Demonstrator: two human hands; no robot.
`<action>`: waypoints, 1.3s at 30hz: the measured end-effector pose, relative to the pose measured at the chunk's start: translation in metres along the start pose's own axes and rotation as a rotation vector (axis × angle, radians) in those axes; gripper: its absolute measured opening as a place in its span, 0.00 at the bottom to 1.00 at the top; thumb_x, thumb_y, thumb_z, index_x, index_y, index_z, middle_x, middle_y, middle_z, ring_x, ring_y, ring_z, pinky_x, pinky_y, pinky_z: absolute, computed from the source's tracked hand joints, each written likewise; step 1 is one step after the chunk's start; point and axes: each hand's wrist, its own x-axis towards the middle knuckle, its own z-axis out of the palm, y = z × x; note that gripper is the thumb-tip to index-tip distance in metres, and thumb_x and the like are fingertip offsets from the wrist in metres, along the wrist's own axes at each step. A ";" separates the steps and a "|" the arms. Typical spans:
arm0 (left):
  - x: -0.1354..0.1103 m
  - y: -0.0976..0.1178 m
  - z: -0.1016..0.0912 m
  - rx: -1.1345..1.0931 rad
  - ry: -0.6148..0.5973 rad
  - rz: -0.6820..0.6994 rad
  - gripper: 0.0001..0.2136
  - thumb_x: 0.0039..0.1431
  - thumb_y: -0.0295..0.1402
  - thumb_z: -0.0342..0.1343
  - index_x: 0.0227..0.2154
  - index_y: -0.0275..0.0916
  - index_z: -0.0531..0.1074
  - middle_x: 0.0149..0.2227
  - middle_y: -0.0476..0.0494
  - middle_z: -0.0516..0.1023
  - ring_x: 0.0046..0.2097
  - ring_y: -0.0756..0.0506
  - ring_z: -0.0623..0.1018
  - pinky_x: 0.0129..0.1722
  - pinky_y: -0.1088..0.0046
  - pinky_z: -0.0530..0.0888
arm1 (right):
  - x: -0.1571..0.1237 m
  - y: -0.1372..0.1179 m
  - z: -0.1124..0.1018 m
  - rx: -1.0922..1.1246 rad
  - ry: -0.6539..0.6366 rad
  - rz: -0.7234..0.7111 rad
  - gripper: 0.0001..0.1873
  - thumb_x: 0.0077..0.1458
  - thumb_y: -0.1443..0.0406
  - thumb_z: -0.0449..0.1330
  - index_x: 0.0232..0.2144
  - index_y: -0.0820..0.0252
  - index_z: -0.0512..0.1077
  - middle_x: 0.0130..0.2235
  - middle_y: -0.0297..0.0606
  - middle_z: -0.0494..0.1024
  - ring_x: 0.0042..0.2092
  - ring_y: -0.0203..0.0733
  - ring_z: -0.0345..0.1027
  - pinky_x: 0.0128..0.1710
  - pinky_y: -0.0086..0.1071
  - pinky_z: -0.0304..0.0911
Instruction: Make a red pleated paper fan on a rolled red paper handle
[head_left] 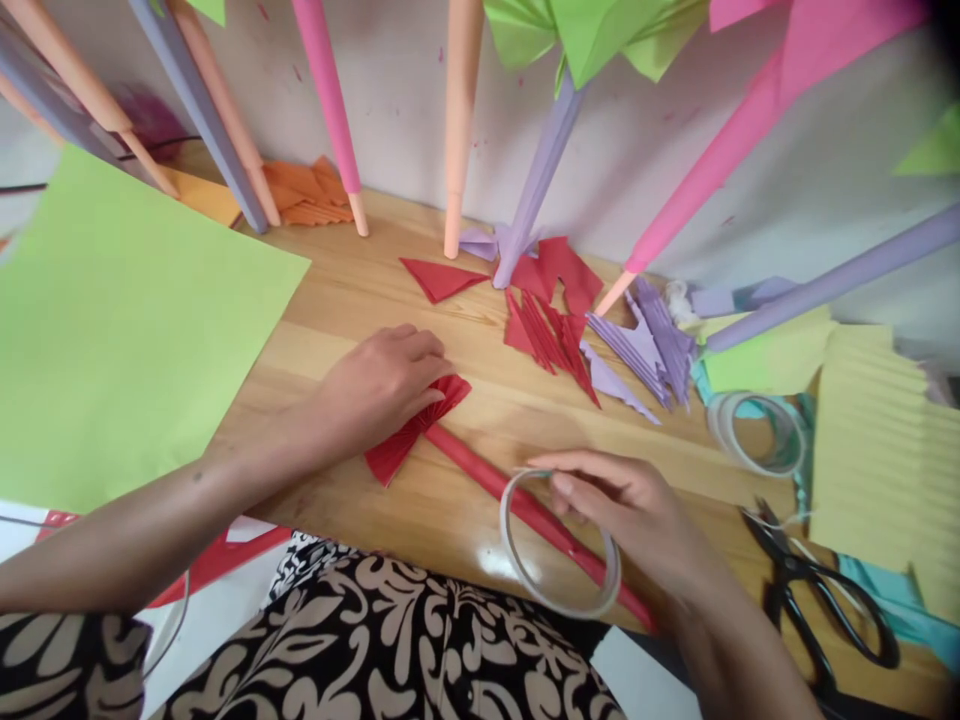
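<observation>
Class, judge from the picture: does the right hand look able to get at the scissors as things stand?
Probably yes: the scissors lie to its right, a handle in plain view. But the right hand holds a tape roll, which it would likely need to put down first.

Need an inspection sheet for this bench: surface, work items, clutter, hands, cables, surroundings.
Surface: wooden tabletop, light-coloured, glare near the front edge.
Work items: red pleated paper at the end of a red rod; tape roll overlaps the rod in view.
Clutter: red scraps, purple scraps, second tape roll, black-handled scissors, large green sheet.
Hands: left hand on the pleated paper, grip partly hidden; right hand holds the tape roll.
Cables: dark cord-like line far left; type unclear.
Surroundings: pale wall behind, coloured rods before it.
</observation>
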 end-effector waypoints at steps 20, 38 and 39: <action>-0.011 0.018 0.005 -0.249 -0.153 0.145 0.15 0.69 0.30 0.44 0.34 0.36 0.76 0.40 0.39 0.78 0.44 0.45 0.74 0.46 0.66 0.72 | -0.017 0.006 0.036 -0.023 -0.119 -0.045 0.14 0.61 0.58 0.54 0.43 0.52 0.78 0.34 0.35 0.82 0.34 0.39 0.74 0.35 0.29 0.68; -0.036 0.021 0.015 -0.290 -0.022 0.248 0.09 0.66 0.28 0.50 0.41 0.36 0.75 0.46 0.37 0.80 0.54 0.42 0.74 0.56 0.60 0.73 | -0.016 0.005 0.028 -0.015 -0.121 0.035 0.18 0.62 0.55 0.54 0.47 0.54 0.77 0.28 0.36 0.78 0.27 0.36 0.70 0.26 0.27 0.65; -0.037 0.020 0.016 -0.302 -0.019 0.243 0.09 0.66 0.29 0.50 0.41 0.36 0.75 0.47 0.37 0.79 0.55 0.41 0.74 0.56 0.60 0.73 | -0.015 0.004 0.026 -0.025 -0.119 0.040 0.18 0.62 0.55 0.53 0.47 0.54 0.77 0.28 0.36 0.78 0.27 0.36 0.70 0.26 0.27 0.66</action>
